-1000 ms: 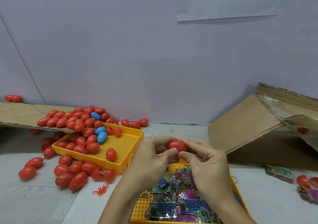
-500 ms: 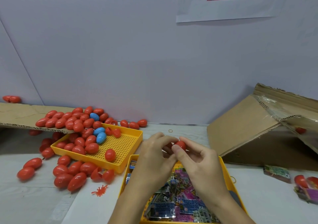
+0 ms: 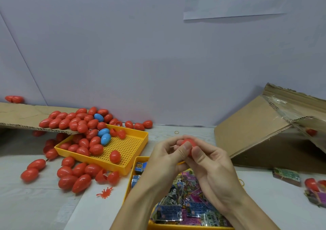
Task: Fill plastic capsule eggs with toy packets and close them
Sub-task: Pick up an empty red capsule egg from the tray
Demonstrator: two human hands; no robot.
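Note:
A red capsule egg (image 3: 187, 144) is gripped between my two hands, mostly hidden by the fingers. My left hand (image 3: 167, 156) curls round it from the left, thumb pressed on its front. My right hand (image 3: 210, 166) holds it from the right, thumb beside the left one. Below the hands a yellow tray (image 3: 139, 159) holds several colourful toy packets (image 3: 183, 203). To the left a second yellow tray (image 3: 134, 146) holds several red eggs (image 3: 96, 149) and three blue eggs (image 3: 105, 138).
More red eggs (image 3: 74, 176) lie loose on the white table and on a cardboard flap (image 3: 19, 116) at the left. A tipped cardboard box (image 3: 268, 134) stands at the right, with a packet (image 3: 286, 176) and eggs (image 3: 313, 184) in front. A red toy splat (image 3: 105, 192) lies near the trays.
Both hands have kept hold of the red egg and drawn slightly closer around it, with the thumbs now covering more of its front. The trays and loose eggs have not moved.

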